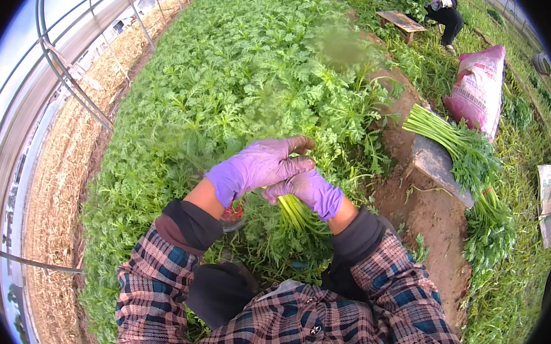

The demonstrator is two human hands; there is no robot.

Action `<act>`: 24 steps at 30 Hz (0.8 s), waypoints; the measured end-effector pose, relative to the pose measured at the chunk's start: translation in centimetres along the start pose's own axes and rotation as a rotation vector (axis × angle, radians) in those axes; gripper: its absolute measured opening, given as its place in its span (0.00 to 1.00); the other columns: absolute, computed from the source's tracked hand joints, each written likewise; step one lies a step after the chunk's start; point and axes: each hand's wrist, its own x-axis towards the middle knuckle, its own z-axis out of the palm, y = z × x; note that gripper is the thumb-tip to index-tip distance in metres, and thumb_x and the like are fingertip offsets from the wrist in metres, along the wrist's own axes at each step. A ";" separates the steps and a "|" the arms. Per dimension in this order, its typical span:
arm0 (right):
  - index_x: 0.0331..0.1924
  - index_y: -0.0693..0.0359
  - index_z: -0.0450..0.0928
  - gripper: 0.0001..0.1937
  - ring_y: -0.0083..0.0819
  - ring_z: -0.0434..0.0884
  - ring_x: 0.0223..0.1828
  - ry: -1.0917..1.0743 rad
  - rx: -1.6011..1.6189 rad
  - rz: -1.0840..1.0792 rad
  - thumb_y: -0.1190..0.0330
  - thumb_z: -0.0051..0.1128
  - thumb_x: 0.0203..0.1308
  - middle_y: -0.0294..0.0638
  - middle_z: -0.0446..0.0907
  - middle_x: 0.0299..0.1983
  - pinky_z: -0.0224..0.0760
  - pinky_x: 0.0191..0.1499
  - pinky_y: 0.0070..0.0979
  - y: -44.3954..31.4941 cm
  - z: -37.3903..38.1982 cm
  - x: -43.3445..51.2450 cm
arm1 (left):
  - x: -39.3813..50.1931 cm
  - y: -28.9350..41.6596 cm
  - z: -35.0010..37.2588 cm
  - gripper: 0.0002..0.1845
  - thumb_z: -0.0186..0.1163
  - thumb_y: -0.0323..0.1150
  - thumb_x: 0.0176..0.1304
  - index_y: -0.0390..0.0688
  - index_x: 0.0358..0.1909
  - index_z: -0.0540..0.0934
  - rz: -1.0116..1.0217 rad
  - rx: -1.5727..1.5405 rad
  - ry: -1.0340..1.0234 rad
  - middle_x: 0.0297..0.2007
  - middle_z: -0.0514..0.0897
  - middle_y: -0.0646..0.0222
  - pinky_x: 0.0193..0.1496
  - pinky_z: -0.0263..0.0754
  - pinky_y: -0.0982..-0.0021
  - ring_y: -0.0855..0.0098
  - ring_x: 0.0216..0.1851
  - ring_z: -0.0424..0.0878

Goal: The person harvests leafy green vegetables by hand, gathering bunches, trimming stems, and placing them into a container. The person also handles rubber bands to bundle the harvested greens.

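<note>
Both of my hands wear dirty purple gloves and meet in front of me. My right hand (309, 190) grips a bunch of leafy greens by its pale green stems (296, 212), with the leaves hanging downward. My left hand (267, 167) lies across the top of the right one, touching it. Its thumb and fingers are spread apart, and I see nothing between them; its underside is hidden. Below my left wrist, a small container (233, 224) holds red bands (233, 211), partly covered by the arm.
Dense leafy crop (243, 82) fills the bed ahead. To the right, cut bunches (466, 148) lie on and beside a low wooden stool (434, 162), near a pink-white sack (478, 88). Another person (450, 21) sits by a small bench (401, 22). Metal hoops (69, 78) line the left.
</note>
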 end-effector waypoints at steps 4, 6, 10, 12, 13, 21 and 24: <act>0.46 0.70 0.73 0.17 0.32 0.82 0.28 -0.034 0.218 -0.022 0.81 0.64 0.51 0.47 0.82 0.30 0.77 0.33 0.27 -0.4 -1.0 -0.8 | 0.3 -0.8 -0.6 0.38 0.52 0.62 0.64 0.40 0.64 0.70 0.240 -0.233 0.230 0.59 0.76 0.53 0.62 0.66 0.65 0.58 0.62 0.73; 0.46 0.70 0.71 0.18 0.33 0.82 0.28 -0.016 0.268 -0.033 0.83 0.63 0.50 0.48 0.81 0.29 0.77 0.32 0.27 -0.6 -1.3 -1.1 | -0.3 -0.5 -0.7 0.36 0.55 0.60 0.63 0.41 0.61 0.72 0.323 -0.257 0.446 0.56 0.77 0.50 0.60 0.69 0.62 0.53 0.58 0.75; 0.46 0.67 0.72 0.17 0.33 0.82 0.28 0.036 0.498 -0.172 0.80 0.64 0.51 0.42 0.80 0.28 0.77 0.27 0.30 -0.5 -2.0 -1.1 | 0.2 3.1 3.2 0.27 0.62 0.52 0.59 0.42 0.51 0.76 0.143 0.225 0.316 0.47 0.81 0.55 0.50 0.74 0.61 0.55 0.50 0.79; 0.45 0.67 0.74 0.17 0.31 0.83 0.33 -0.100 0.164 -0.222 0.78 0.66 0.50 0.42 0.82 0.31 0.78 0.39 0.28 -0.5 -2.8 -1.1 | 0.4 4.2 3.2 0.22 0.67 0.44 0.56 0.42 0.48 0.78 -0.046 0.296 0.320 0.41 0.81 0.56 0.41 0.79 0.61 0.61 0.43 0.83; 0.44 0.67 0.74 0.16 0.31 0.83 0.32 -0.084 0.288 -0.241 0.78 0.66 0.51 0.42 0.82 0.31 0.78 0.37 0.28 -0.4 -3.0 -1.2 | 0.6 4.5 3.2 0.20 0.68 0.42 0.55 0.42 0.46 0.78 0.122 0.495 0.366 0.38 0.81 0.58 0.39 0.78 0.62 0.61 0.41 0.83; 0.47 0.66 0.72 0.19 0.30 0.81 0.32 -0.008 0.522 -0.396 0.76 0.66 0.51 0.39 0.80 0.31 0.76 0.38 0.28 -3.6 -6.3 -3.0 | 4.8 7.2 2.4 0.14 0.65 0.44 0.61 0.43 0.38 0.80 0.261 0.339 0.436 0.26 0.83 0.62 0.21 0.75 0.71 0.72 0.17 0.83; 0.61 0.61 0.68 0.33 0.29 0.80 0.47 0.222 0.221 -0.495 0.73 0.70 0.49 0.36 0.78 0.46 0.75 0.51 0.31 -6.0 -7.4 -6.5 | 7.3 10.5 2.6 0.13 0.66 0.42 0.60 0.44 0.38 0.81 0.401 0.409 0.503 0.25 0.83 0.62 0.26 0.75 0.71 0.71 0.22 0.84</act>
